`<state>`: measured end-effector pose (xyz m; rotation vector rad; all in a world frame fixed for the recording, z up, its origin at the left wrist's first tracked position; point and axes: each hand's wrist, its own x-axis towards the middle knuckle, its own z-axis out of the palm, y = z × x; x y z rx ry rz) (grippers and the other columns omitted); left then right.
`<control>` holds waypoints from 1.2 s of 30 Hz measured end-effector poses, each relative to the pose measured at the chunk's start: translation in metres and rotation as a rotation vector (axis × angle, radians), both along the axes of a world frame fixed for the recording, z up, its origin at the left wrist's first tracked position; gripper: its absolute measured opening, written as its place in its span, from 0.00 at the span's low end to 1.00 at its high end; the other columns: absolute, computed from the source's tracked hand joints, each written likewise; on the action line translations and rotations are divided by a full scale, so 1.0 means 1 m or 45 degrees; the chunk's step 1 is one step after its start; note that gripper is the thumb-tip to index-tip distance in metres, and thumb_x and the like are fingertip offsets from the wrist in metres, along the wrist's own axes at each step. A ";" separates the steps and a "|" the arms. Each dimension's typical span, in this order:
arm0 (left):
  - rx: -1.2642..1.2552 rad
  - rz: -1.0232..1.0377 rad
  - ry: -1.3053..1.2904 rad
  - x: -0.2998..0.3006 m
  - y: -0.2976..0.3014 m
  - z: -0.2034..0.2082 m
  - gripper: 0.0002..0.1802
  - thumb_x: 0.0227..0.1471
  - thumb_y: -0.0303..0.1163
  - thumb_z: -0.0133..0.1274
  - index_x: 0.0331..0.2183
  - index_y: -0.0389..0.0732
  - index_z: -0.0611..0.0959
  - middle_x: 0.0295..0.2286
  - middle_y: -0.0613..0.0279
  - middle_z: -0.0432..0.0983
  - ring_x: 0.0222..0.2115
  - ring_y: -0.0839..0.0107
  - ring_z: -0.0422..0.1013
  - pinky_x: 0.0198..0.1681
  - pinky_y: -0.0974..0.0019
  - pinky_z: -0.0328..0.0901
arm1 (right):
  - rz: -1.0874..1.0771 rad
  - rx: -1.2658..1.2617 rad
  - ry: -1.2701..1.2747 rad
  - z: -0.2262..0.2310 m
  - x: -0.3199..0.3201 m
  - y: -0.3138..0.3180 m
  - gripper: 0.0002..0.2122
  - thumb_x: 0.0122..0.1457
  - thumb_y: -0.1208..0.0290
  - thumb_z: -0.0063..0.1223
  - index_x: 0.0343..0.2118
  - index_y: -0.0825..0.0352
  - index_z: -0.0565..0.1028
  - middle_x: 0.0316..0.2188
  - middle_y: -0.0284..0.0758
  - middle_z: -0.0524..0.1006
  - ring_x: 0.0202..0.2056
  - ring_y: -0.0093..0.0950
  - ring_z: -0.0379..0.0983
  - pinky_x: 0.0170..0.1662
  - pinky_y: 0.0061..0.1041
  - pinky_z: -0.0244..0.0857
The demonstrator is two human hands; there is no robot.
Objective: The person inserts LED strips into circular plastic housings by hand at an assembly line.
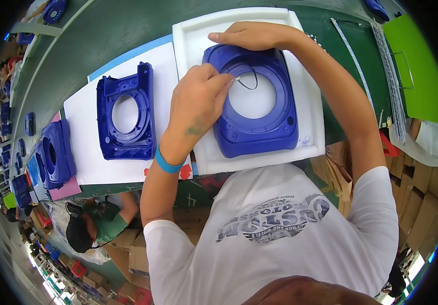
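Note:
A blue plastic housing (pixel 257 134) with a large round opening lies on a white foam tray (pixel 310 127) in front of me. Between thumb and forefinger, my left hand (pixel 198 96) pinches the light-coloured end of a thin dark wire (pixel 255 84). That wire loops across the upper part of the opening. My right hand (pixel 254 36) is laid over the housing's far edge and grips it, thumb pointing left; its other fingertips are partly hidden. A second blue housing part (pixel 149 112), showing its ribbed side, lies on a white sheet to the left.
More blue housings (pixel 59 155) stand at the far left. On the right are a metal ruler (pixel 353 61), a bundle of grey strips (pixel 389 81) and a bright green panel (pixel 414 66). A person in green (pixel 107 218) sits at lower left; cardboard (pixel 417 213) is stacked at right.

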<state>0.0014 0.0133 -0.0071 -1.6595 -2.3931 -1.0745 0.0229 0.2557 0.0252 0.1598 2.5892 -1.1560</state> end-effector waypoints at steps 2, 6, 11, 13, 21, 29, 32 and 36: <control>-0.038 0.029 -0.031 0.000 -0.001 0.000 0.06 0.55 0.28 0.67 0.37 0.41 0.91 0.30 0.59 0.77 0.34 0.56 0.75 0.36 0.53 0.70 | -0.077 0.088 -0.085 -0.003 -0.006 -0.003 0.32 0.74 0.41 0.49 0.38 0.74 0.83 0.35 0.41 0.82 0.38 0.31 0.77 0.47 0.29 0.71; 0.068 -0.022 0.031 -0.003 0.003 0.003 0.08 0.54 0.28 0.68 0.38 0.40 0.91 0.30 0.59 0.77 0.34 0.57 0.75 0.36 0.53 0.70 | -0.439 -0.145 0.546 -0.047 -0.002 0.013 0.26 0.73 0.47 0.54 0.39 0.73 0.83 0.33 0.38 0.84 0.34 0.30 0.78 0.43 0.29 0.72; 0.043 -0.211 0.268 -0.006 0.027 0.012 0.07 0.53 0.29 0.67 0.36 0.39 0.90 0.32 0.58 0.76 0.34 0.58 0.75 0.35 0.54 0.72 | -0.714 -0.335 0.933 -0.059 0.013 0.021 0.15 0.73 0.61 0.57 0.50 0.70 0.79 0.42 0.37 0.82 0.45 0.28 0.77 0.52 0.31 0.70; -0.133 -0.182 0.383 -0.010 0.033 0.006 0.04 0.53 0.27 0.64 0.33 0.39 0.88 0.32 0.57 0.75 0.33 0.58 0.76 0.35 0.55 0.73 | -0.679 -0.255 0.894 -0.054 0.023 0.021 0.16 0.76 0.60 0.54 0.53 0.69 0.79 0.43 0.37 0.82 0.46 0.25 0.76 0.53 0.28 0.69; -0.174 -0.146 0.359 -0.023 0.041 0.011 0.04 0.49 0.21 0.60 0.28 0.37 0.88 0.35 0.57 0.77 0.39 0.56 0.77 0.41 0.53 0.74 | 0.207 0.125 1.116 -0.008 0.129 -0.078 0.08 0.65 0.68 0.59 0.44 0.58 0.86 0.33 0.31 0.83 0.35 0.35 0.82 0.37 0.37 0.76; -0.016 -0.199 0.353 -0.026 0.053 0.006 0.05 0.45 0.19 0.60 0.28 0.36 0.89 0.48 0.50 0.82 0.47 0.51 0.77 0.49 0.52 0.73 | 0.837 0.033 1.114 -0.058 0.176 -0.226 0.12 0.59 0.69 0.57 0.44 0.65 0.81 0.43 0.35 0.79 0.44 0.32 0.75 0.45 0.29 0.71; 0.027 -0.198 0.368 -0.029 0.054 0.003 0.05 0.44 0.19 0.60 0.28 0.35 0.88 0.46 0.51 0.82 0.46 0.52 0.77 0.48 0.51 0.73 | 0.765 0.073 1.237 -0.049 0.178 -0.196 0.07 0.56 0.65 0.60 0.29 0.61 0.75 0.34 0.31 0.71 0.34 0.29 0.69 0.35 0.27 0.62; 0.031 -0.242 0.392 -0.032 0.057 -0.002 0.07 0.44 0.19 0.60 0.30 0.37 0.88 0.46 0.52 0.81 0.46 0.53 0.77 0.48 0.52 0.72 | 0.650 -0.035 1.216 -0.025 0.201 -0.142 0.08 0.55 0.65 0.65 0.31 0.62 0.78 0.40 0.36 0.77 0.38 0.32 0.73 0.37 0.30 0.67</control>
